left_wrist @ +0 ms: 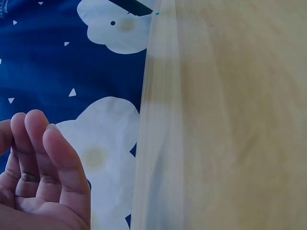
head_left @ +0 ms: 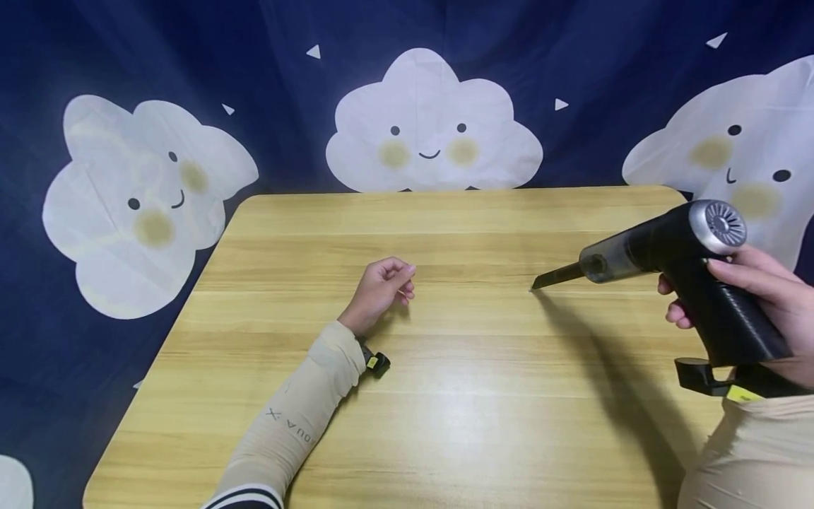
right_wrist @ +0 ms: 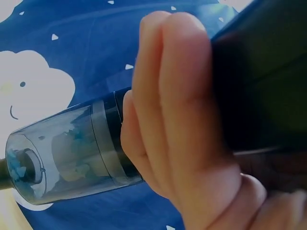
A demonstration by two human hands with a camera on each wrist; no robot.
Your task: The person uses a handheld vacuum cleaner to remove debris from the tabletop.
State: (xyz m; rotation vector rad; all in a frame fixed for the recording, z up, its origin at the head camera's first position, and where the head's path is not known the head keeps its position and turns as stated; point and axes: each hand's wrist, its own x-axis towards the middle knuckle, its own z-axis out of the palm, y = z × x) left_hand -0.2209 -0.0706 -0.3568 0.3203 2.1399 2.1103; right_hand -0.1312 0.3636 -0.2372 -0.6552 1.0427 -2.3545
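My right hand (head_left: 772, 290) grips the black pistol handle of a handheld vacuum cleaner (head_left: 649, 247), thumb on the back of the handle. Its narrow nozzle points left and down, with the tip close over the table. Right beside that tip lies a tiny blue scrap (left_wrist: 157, 14), seen in the left wrist view. Through the clear dust cup (right_wrist: 67, 148) in the right wrist view, several blue bits show inside. Over the middle of the table, my left hand (head_left: 381, 288) hangs with loosely curled fingers and holds nothing.
The light wooden table (head_left: 394, 438) has rounded corners. Behind it and along its left side hangs a dark blue curtain (head_left: 286, 127) with white smiling clouds. The vacuum's shadow falls across the table's right half.
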